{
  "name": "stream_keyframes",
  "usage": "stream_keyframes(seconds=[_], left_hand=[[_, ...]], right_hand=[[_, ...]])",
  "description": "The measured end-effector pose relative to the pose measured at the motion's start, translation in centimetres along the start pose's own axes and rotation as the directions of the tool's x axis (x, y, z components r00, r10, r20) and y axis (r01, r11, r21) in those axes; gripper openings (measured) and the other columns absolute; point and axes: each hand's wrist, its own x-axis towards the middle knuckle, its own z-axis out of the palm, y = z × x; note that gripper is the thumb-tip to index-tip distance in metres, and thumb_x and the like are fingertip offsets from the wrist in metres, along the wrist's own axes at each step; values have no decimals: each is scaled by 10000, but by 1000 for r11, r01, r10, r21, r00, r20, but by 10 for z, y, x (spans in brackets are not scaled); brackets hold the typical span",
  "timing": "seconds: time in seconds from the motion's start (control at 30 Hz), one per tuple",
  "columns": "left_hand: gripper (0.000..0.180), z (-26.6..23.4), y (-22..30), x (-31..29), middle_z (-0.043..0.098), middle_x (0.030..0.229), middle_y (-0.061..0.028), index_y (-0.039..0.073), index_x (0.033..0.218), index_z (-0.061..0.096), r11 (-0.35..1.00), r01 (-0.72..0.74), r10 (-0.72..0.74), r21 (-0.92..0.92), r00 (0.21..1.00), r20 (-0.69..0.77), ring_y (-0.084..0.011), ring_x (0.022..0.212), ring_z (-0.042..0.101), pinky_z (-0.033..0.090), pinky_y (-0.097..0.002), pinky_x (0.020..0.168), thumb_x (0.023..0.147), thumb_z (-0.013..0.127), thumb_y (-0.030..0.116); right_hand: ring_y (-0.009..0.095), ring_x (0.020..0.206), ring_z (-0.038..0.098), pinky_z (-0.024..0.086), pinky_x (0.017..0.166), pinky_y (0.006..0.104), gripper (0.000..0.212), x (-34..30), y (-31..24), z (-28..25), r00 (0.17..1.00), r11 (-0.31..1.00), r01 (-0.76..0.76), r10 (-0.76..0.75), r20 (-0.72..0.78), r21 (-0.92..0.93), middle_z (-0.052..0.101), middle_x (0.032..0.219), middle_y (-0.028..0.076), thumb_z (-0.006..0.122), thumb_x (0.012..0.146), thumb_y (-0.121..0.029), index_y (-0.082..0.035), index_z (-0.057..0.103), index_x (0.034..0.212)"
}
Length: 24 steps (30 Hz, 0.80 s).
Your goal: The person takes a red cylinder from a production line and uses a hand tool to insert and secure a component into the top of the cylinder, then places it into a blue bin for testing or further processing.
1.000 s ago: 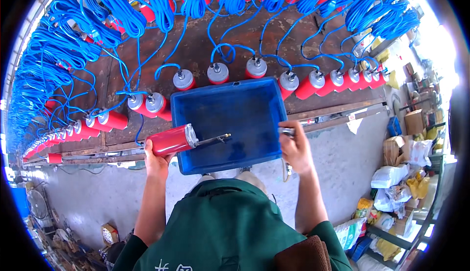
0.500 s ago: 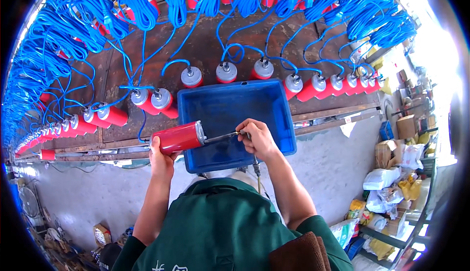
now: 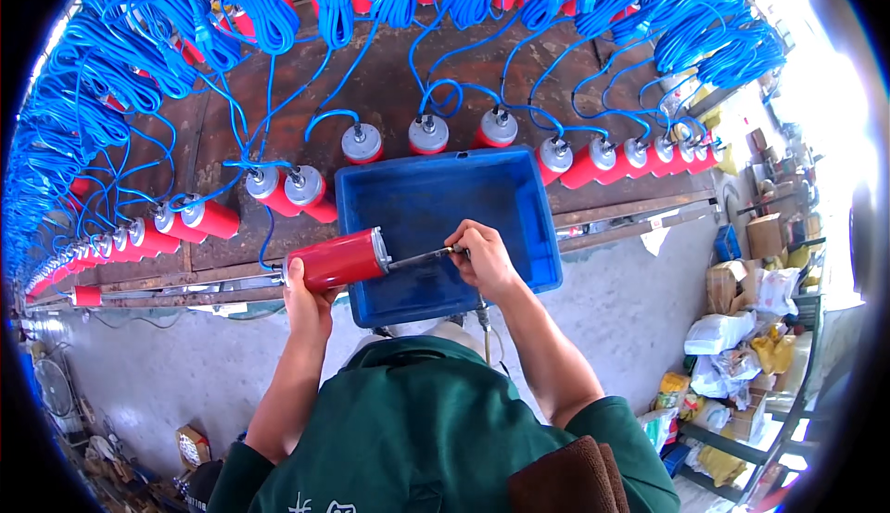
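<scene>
My left hand (image 3: 306, 302) is closed around the left end of a shiny red motor cylinder (image 3: 336, 261). It lies nearly level over the left side of a blue plastic tub (image 3: 445, 305). A grey metal end cap faces right. My right hand (image 3: 484, 259) grips an air blow gun (image 3: 460, 249) above the tub. Its long thin nozzle (image 3: 422, 258) reaches left to the cylinder's capped end; whether the tip touches or enters it is too small to tell. A hose with a metal fitting (image 3: 484, 316) hangs below this hand.
Red cylinders with grey caps (image 3: 428, 135) line the brown metal table (image 3: 324, 87), trailing blue cables. Bundled blue cable coils (image 3: 255, 3) hang along the far side. Bags and boxes (image 3: 728, 286) crowd a rack at right. A fan (image 3: 56, 388) stands at lower left.
My right hand and the air blow gun have shifted very slightly left and down. The red motor cylinder stays in my left hand, almost unmoved.
</scene>
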Motion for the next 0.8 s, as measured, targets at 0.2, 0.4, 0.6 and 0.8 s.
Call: stream_keyframes(seconds=[0.2, 0.4, 0.6, 0.8], left_hand=[[536, -1, -1, -1, 713, 1313, -192, 43, 1401, 551, 1000, -9, 9, 26, 1000, -11, -333, 1163, 751, 685, -444, 874, 1107, 559, 492], [553, 4, 4, -6, 711, 1317, -193, 37, 1405, 550, 1000, 9, -9, 11, 1000, 3, -339, 1175, 747, 665, -471, 949, 1101, 566, 498], [593, 8, -7, -8, 705, 1305, -195, 3, 1418, 545, 995, -86, 81, -40, 990, -119, -358, 1146, 749, 668, -502, 936, 1042, 697, 435], [567, 48, -11, -21, 697, 1264, -201, -24, 1380, 545, 964, -233, 251, 129, 956, -151, -343, 1074, 768, 706, -471, 799, 972, 809, 267]], right_hand=[[92, 554, 378, 314, 468, 256, 312, 5, 1, 1, 999, 997, -34, 33, -21, -64, 514, 761, 43, 374, 1084, -136, -19, 655, 1017], [90, 596, 391, 323, 489, 265, 219, 9, -3, -13, 993, 998, -65, 64, 97, 12, 512, 797, 46, 430, 1056, -120, -32, 625, 1103], [144, 661, 547, 460, 556, 289, 304, -30, -76, -69, 960, 969, 237, -223, 166, -68, 623, 969, 142, 515, 952, 11, -65, 509, 1246], [175, 778, 707, 583, 735, 325, 321, -81, -111, -196, 871, 824, 472, -492, 19, -312, 753, 960, 102, 604, 1132, -342, -62, 592, 1286]])
